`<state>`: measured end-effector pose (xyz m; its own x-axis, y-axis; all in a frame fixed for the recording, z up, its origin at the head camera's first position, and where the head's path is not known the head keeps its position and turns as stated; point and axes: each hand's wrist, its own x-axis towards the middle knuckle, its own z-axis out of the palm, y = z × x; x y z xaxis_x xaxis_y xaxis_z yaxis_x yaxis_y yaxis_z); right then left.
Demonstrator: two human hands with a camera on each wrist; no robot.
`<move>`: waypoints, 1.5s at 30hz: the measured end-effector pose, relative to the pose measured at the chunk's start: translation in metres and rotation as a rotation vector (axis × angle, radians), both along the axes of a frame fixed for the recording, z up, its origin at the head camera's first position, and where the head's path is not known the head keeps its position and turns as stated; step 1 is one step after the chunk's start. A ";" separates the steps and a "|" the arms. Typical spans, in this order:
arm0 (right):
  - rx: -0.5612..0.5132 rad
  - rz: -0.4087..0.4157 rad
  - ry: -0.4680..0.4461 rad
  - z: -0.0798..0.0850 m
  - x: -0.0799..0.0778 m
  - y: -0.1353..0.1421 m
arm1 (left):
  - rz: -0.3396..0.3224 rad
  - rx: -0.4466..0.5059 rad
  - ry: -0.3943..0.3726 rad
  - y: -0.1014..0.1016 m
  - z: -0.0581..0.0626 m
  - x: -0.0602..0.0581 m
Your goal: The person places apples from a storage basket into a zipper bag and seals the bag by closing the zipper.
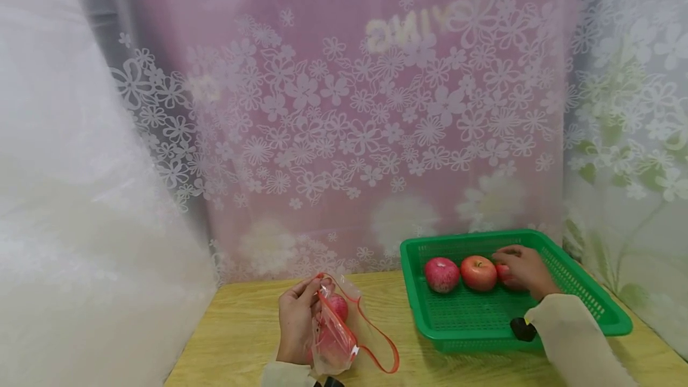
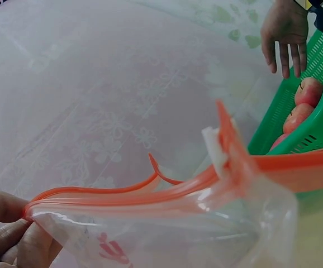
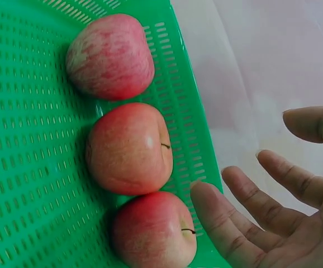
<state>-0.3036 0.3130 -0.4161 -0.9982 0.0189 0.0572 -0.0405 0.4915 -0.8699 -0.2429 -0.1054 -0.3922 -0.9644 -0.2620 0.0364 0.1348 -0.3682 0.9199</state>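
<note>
My left hand (image 1: 295, 315) pinches the top corner of a clear zip bag (image 2: 167, 237) with an orange zipper edge and an orange strap loop (image 1: 389, 348). Through its plastic a red apple (image 1: 338, 306) shows, with more red lower down. The bag's mouth gapes in the left wrist view. Over the right part of a green basket (image 1: 462, 237) is my right hand (image 1: 529, 270), fingers spread and nothing in them. Three apples line the basket's back side: a streaked pink one (image 3: 110, 57), an orange-red one (image 3: 131, 149) and a redder one (image 3: 155, 230) nearest my fingertips.
The basket stands on a yellow wood-grain table (image 1: 236, 321). A floral plastic curtain (image 1: 344, 136) hangs close behind the table, and further sheets hang at the left and right sides.
</note>
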 end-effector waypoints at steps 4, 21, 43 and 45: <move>0.000 0.003 -0.007 0.001 -0.002 0.007 | -0.014 0.012 0.016 0.000 0.000 0.000; -0.076 -0.029 -0.132 0.001 -0.010 0.030 | -0.003 -0.004 0.014 -0.003 0.001 -0.001; -0.115 -0.155 -0.210 -0.014 -0.023 0.049 | -0.015 0.023 0.011 -0.006 -0.005 0.000; -0.120 -0.163 -0.221 -0.016 -0.025 0.049 | -0.009 0.020 -0.006 -0.006 -0.004 0.000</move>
